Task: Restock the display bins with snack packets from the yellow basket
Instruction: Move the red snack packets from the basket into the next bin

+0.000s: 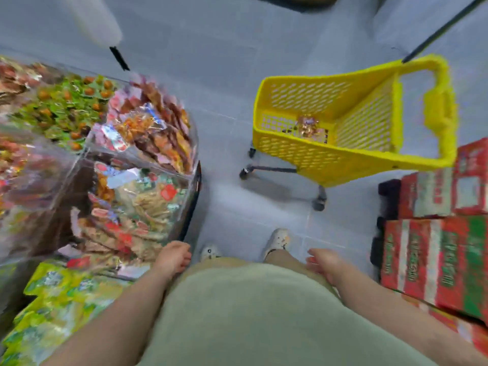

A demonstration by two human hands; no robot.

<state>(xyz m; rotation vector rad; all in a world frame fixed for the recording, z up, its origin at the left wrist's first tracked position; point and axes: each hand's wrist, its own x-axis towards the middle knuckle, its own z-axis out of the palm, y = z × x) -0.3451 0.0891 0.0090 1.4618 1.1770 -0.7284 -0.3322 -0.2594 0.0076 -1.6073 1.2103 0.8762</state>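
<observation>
Hanging beside the person's hips, both hands hold nothing. The left hand (174,257) has loosely curled fingers; the right hand (323,262) has relaxed fingers pointing down. Both are nearer the camera than the yellow basket (298,154), the left hand well off to its left and the right hand short of its near wall. Two pale shoes (277,240) stand on the grey floor (224,75) between the hands, also short of the basket. Red-and-green cartons (427,260) are stacked to the right of the basket and nearer, the top one just beside its handle end. Clear display bins (194,143), filled with mixed wrapped goods, stand to the left of the basket and apart from it. The basket stands on wheels. A few snack packets (309,129) lie on its bottom, against the near wall. The view is blurred and the packet print is not readable.
</observation>
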